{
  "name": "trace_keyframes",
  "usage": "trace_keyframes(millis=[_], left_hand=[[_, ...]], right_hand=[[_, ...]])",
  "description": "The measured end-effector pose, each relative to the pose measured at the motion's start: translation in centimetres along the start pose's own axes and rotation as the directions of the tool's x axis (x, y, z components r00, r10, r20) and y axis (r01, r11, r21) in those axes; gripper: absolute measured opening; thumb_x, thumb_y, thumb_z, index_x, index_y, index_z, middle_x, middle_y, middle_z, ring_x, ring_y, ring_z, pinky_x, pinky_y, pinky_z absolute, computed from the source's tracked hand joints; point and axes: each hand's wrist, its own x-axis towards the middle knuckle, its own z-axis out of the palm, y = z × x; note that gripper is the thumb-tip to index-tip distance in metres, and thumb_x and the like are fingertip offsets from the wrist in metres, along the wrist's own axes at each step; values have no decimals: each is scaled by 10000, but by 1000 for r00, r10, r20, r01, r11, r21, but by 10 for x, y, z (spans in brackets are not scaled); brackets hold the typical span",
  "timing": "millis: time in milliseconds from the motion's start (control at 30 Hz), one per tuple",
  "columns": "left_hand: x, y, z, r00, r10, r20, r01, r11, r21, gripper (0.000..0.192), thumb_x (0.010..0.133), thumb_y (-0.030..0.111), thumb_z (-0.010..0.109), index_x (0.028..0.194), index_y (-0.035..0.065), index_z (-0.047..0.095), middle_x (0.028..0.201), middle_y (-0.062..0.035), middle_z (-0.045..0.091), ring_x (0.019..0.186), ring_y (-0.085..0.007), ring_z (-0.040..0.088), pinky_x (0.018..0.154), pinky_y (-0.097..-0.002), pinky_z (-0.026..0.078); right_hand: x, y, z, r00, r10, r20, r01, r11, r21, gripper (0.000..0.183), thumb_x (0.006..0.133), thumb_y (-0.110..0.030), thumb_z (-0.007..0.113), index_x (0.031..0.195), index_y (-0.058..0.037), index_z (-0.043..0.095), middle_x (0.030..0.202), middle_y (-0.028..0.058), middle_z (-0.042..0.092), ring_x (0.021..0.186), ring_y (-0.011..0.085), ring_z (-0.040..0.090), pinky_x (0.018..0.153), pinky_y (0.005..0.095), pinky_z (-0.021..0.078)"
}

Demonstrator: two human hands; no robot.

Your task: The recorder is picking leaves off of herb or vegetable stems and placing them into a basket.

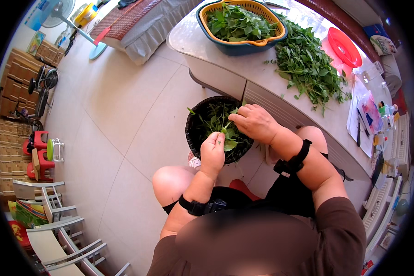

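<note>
Over a round bin lined with a black bag (190,135), my two hands hold a sprig of leafy greens (230,145). My left hand (213,153) pinches its leafy part between thumb and forefinger, and a bit of leaf sticks to the thumb. Further up the stem, the fingers of my right hand (257,122) are closed on it. Loose stems and leaves (212,115) lie inside the bin. On the table, a yellow basket (262,42) set in a dark blue basin (238,51) holds a heap of leaves. Beside it spreads a large pile of leafy stems (307,62).
The table edge (224,67) runs close past my right hand. A red plastic ring-shaped lid or tray (357,60), papers (353,120) and small bottles stand further right. Leftward are a standing fan (96,51), red stools (41,164), metal-framed chairs (51,245) and stacked cartons (15,82).
</note>
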Motion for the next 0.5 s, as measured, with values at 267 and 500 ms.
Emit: trace_keyframes(millis=[267, 500], left_hand=[[1, 7, -4, 995, -8, 102, 4, 999, 44, 177, 839, 136, 446, 763, -7, 517, 621, 48, 433, 554, -33, 356, 493, -188, 315], [-1, 20, 0, 993, 107, 43, -114, 971, 211, 185, 820, 134, 452, 717, -14, 498, 547, -20, 404, 527, -79, 363, 481, -234, 325]], right_hand=[[0, -6, 12, 969, 245, -39, -220, 923, 315, 102, 734, -127, 489, 785, -50, 532, 721, 93, 503, 710, 256, 506, 640, 348, 409], [1, -7, 27, 883, 463, 77, -419, 705, 573, 159, 748, -132, 454, 811, -16, 543, 783, 146, 524, 764, 314, 502, 695, 366, 411]])
